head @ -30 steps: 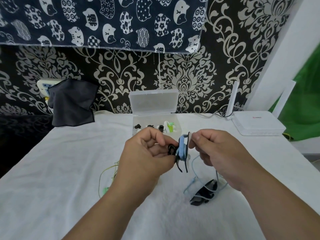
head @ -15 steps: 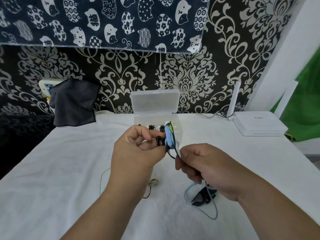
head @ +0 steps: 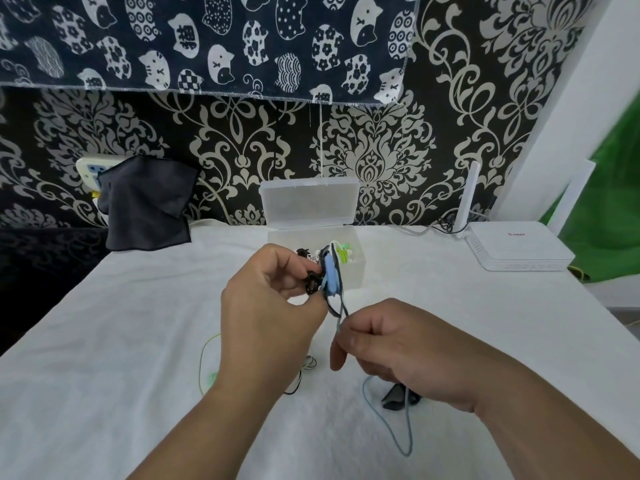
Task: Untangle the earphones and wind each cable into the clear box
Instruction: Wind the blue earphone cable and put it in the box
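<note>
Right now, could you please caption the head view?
Left hand holds the blue cable coil; right hand pinches its tail.

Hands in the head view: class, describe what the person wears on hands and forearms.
The left hand and right hand are bare: no gloves, rings or watch show. The left forearm and right forearm carry no sleeves in view.

The cable (head: 331, 279) is blue and black, tablecloth (head: 104, 375) white, wallpaper (head: 381, 150) black-cream damask, hanging cloth (head: 207, 39) navy cat-print.
</note>
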